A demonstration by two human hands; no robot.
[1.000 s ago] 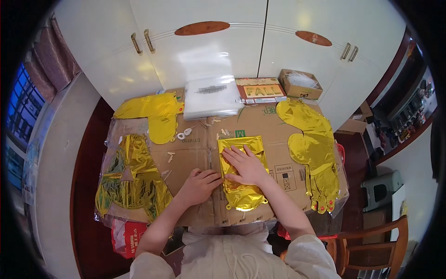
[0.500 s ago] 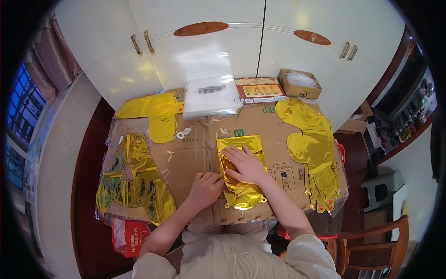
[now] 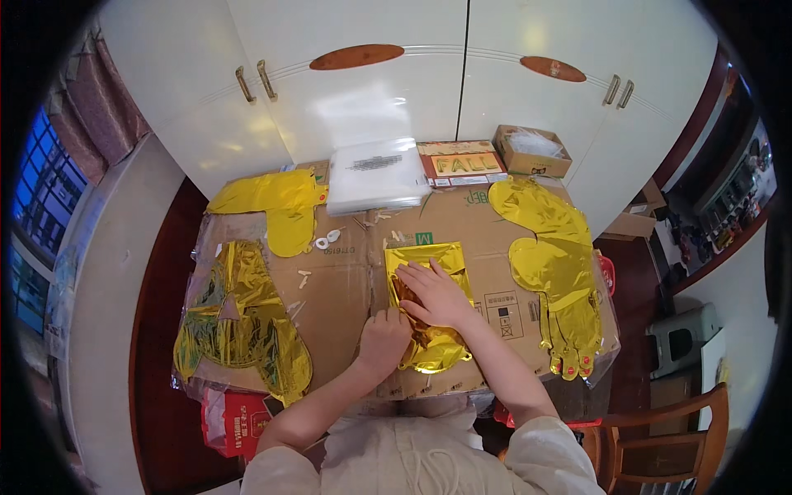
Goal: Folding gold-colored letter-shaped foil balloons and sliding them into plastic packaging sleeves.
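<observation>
A folded gold foil balloon (image 3: 441,351) lies on the cardboard sheet in front of me, its small tabs at the near end. My right hand (image 3: 436,295) is spread flat on its middle, pressing the crinkled foil. At its left edge, my left hand (image 3: 385,340) has its fingers curled and pinched together on the foil; the fingertips are partly hidden. Other flat gold foil balloons lie around: a large stack (image 3: 551,264) at the right, another pile (image 3: 243,318) at the left, and one pile (image 3: 276,202) at the far left.
Clear plastic bags (image 3: 375,175) are stacked at the back, beside a printed card pack (image 3: 464,163) and a small open carton (image 3: 533,152). White ribbon rolls (image 3: 327,239) and small pale strips dot the cardboard (image 3: 346,289). A wooden chair (image 3: 668,445) stands at near right.
My left hand has moved right, from beside the folded balloon onto its left edge. My right hand stays flat on the foil.
</observation>
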